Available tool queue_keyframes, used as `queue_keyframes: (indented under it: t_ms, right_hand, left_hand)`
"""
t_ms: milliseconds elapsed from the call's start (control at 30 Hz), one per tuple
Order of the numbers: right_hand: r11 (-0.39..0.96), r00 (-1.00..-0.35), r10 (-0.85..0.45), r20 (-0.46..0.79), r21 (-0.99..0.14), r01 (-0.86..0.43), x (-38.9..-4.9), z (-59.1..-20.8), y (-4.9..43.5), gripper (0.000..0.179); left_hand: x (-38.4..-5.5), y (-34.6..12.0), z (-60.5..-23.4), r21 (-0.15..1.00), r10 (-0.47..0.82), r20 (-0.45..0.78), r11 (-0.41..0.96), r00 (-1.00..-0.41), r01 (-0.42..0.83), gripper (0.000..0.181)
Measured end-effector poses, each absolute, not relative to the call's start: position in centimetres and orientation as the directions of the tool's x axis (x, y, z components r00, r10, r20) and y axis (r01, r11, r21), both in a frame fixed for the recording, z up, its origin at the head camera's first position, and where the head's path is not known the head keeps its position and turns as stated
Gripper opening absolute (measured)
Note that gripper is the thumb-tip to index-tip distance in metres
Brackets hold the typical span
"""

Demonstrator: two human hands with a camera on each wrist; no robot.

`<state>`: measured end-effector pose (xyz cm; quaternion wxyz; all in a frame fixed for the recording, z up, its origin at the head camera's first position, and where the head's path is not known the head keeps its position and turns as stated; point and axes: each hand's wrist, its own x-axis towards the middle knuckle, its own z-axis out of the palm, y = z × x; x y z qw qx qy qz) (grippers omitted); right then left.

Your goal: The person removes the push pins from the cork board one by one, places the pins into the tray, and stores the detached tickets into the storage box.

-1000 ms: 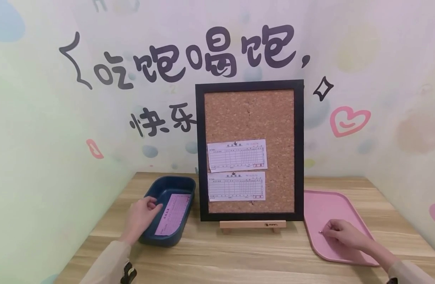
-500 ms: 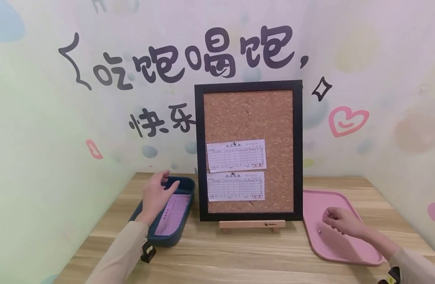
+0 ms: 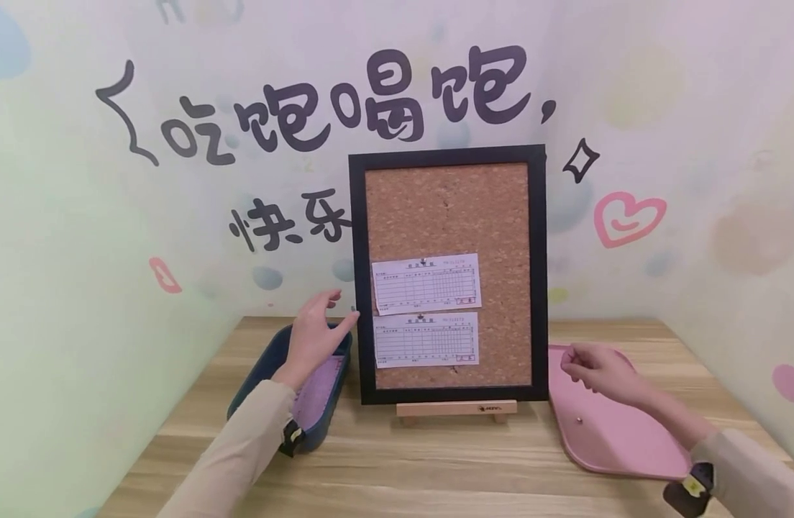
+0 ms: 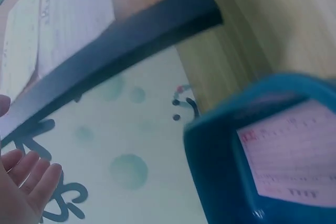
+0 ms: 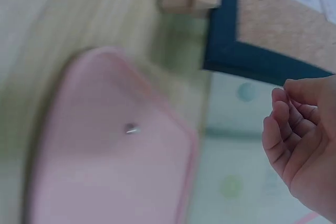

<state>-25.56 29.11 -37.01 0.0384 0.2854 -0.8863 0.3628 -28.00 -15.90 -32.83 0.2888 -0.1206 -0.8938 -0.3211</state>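
My left hand (image 3: 314, 337) is raised above the far part of a blue bin (image 3: 242, 396), near the left edge of a framed corkboard (image 3: 487, 216). Its fingers are spread and hold nothing. A pinkish printed slip (image 4: 291, 156) lies in the bin. Over a pink tray (image 3: 620, 439) hovers my right hand (image 3: 607, 374), close to the board's lower right edge. Its fingers curl loosely and nothing shows between them. A small shiny pin (image 5: 131, 128) lies on the tray. Two white printed slips, an upper slip (image 3: 429, 288) and a lower slip (image 3: 429, 342), hang pinned on the cork.
A small wooden easel (image 3: 455, 410) holds the board upright on the wood-grain table (image 3: 423, 475). Behind it stands a wall (image 3: 293, 43) with large painted lettering.
From the bin, my left hand has moved up and right toward the board. My right hand has lifted away from the pin, which stays on the tray, and moved up toward the board.
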Motion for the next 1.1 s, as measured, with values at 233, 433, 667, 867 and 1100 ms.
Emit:
queue_keyframes:
  t_ms: [233,433,667,867,1100]
  right_hand:
    - [0.556,-0.817,-0.484,0.312,-0.611,-0.563,-26.7,-32.9,27.0,0.006]
    - [0.601,-0.827,-0.487,0.281,-0.579,-0.551,-27.4,-30.5,25.0,0.007]
    - [0.627,-0.827,-0.488,0.278,-0.548,-0.554,-28.4,-28.3,22.2,0.007]
    - [0.631,-0.824,-0.498,0.271,-0.538,-0.559,-29.1,-27.1,20.0,0.007]
    - [0.632,-0.818,-0.5,0.283,-0.526,-0.569,-29.9,-26.5,17.8,0.006]
  left_hand:
    - [-28.5,-14.2,-32.5,0.582,-0.004,0.568,0.71,-0.823,0.398,0.055]
    - [-28.8,-12.7,-32.9,0.616,-0.019,0.533,0.694,-0.846,0.373,0.063]
    - [-29.4,-11.9,-33.2,0.617,-0.041,0.533,0.703,-0.845,0.355,0.074]
    - [-30.0,-11.3,-32.9,0.605,-0.059,0.561,0.711,-0.826,0.36,0.084]
    - [-30.3,-11.1,-33.0,0.563,-0.062,0.59,0.746,-0.805,0.356,0.091]
